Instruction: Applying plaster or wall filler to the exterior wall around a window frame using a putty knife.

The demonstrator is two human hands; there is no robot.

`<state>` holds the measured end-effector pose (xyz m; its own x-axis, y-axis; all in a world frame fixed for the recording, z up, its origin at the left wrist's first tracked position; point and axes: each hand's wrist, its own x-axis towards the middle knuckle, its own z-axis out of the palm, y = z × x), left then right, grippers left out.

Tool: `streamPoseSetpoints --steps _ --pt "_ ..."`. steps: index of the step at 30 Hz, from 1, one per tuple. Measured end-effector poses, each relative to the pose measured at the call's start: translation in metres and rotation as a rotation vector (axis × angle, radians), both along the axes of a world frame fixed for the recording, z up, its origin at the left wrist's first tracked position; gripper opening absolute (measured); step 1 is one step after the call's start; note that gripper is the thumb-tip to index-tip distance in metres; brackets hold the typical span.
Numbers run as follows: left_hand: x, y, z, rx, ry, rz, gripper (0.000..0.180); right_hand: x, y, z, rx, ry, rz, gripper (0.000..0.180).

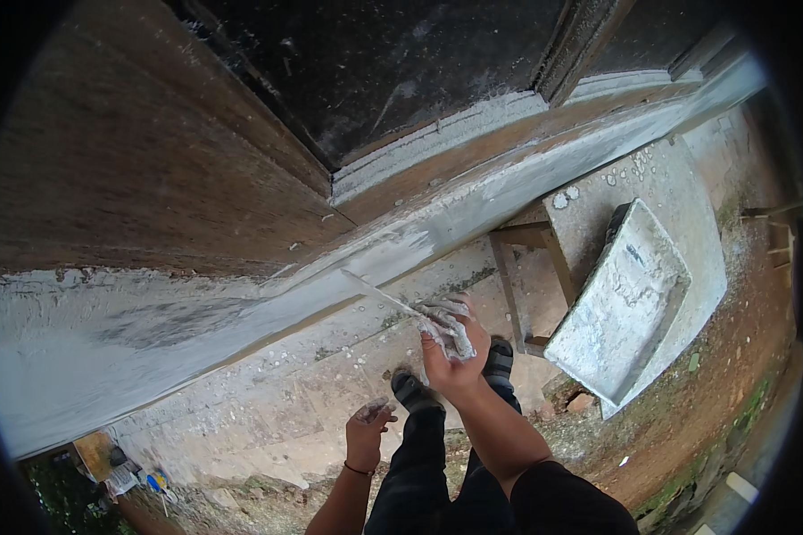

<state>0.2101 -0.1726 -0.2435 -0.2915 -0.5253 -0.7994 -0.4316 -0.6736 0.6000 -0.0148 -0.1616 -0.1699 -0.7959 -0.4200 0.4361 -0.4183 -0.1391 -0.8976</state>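
My right hand, smeared with wet white plaster, is closed round a plaster-coated trowel. The trowel shows nearly edge-on as a thin pale strip, pointing up and left to the low white wall. Its handle is mostly hidden by my fingers and plaster. My left hand hangs lower down, away from the wall, with plaster on its fingers. Those fingers are loosely bent and apart, and nothing shows in them. To the right of my right hand lies a rectangular tray with white plaster inside.
The tray rests on a splattered board beside a wooden frame. Above the wall are brown wood panelling and dark panes. My sandalled feet stand on spotted paving. Small items lie at the lower left.
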Motion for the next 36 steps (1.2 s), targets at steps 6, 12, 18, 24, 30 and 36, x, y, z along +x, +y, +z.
streamPoseSetpoints --steps 6,12,18,24,30,36 --pt "-0.005 0.005 0.001 0.015 -0.010 0.010 0.028 -0.017 -0.005 -0.005 0.076 0.154 0.087 0.021" --pt "-0.027 0.013 0.004 0.024 -0.014 -0.033 0.031 -0.046 0.002 -0.011 0.094 0.203 0.004 0.022" --pt "-0.052 0.026 0.006 0.040 0.020 -0.023 0.028 -0.074 0.019 -0.012 0.124 0.153 -0.183 0.021" --pt "-0.076 0.035 0.010 0.049 0.037 -0.035 0.027 -0.107 0.037 -0.023 0.059 0.016 -0.283 0.016" --pt "-0.087 0.039 0.009 0.037 0.040 -0.067 0.029 -0.128 0.063 -0.024 0.006 -0.216 -0.314 0.015" --pt "-0.088 0.040 0.012 0.046 0.037 -0.046 0.026 -0.125 0.069 -0.017 -0.136 -0.312 -0.406 0.017"
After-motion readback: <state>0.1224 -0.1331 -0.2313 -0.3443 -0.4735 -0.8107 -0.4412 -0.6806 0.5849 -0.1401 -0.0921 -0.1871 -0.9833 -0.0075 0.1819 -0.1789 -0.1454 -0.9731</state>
